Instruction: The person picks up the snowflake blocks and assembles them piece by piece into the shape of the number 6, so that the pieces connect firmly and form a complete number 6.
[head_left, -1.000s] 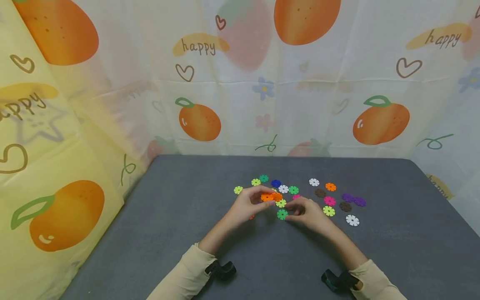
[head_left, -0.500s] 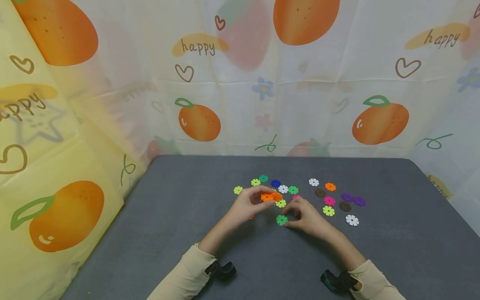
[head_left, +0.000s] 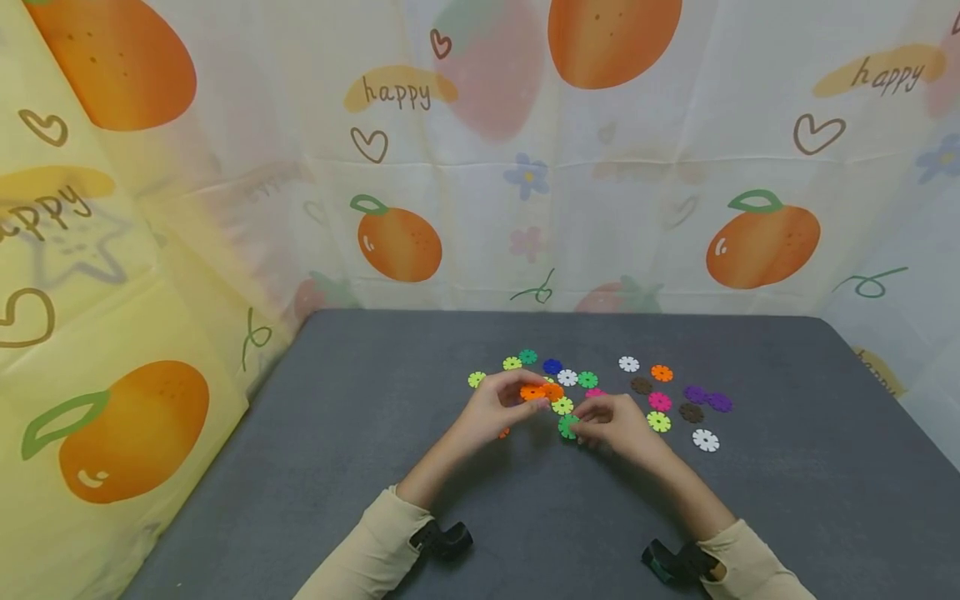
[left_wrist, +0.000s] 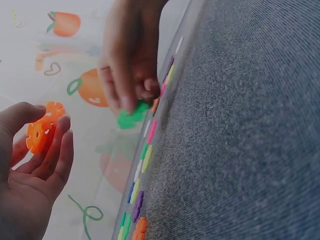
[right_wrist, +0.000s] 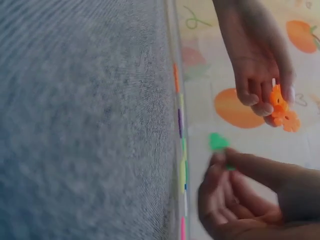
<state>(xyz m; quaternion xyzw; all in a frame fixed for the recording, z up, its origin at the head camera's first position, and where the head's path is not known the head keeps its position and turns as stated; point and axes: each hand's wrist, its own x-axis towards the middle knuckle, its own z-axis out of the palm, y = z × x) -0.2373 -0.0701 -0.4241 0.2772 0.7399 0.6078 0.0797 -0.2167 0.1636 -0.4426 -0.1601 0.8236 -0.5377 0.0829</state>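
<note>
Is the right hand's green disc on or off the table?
Off: the right hand pinches the green disc, and the right wrist view shows backdrop between it and the table.

In the head view, the right hand (head_left: 617,423) covers part of the green disc (head_left: 567,427) and of a pink disc (head_left: 595,392); the left hand (head_left: 495,406) hides an edge of the orange discs (head_left: 552,392), its wrist most of a lower orange piece (head_left: 504,432). Both sleeves (head_left: 372,546) run off the bottom. The left wrist view blurs the green disc; in the right wrist view, fingertips cover its middle and the tabletop row (right_wrist: 181,175) is too edge-on to count.
</note>
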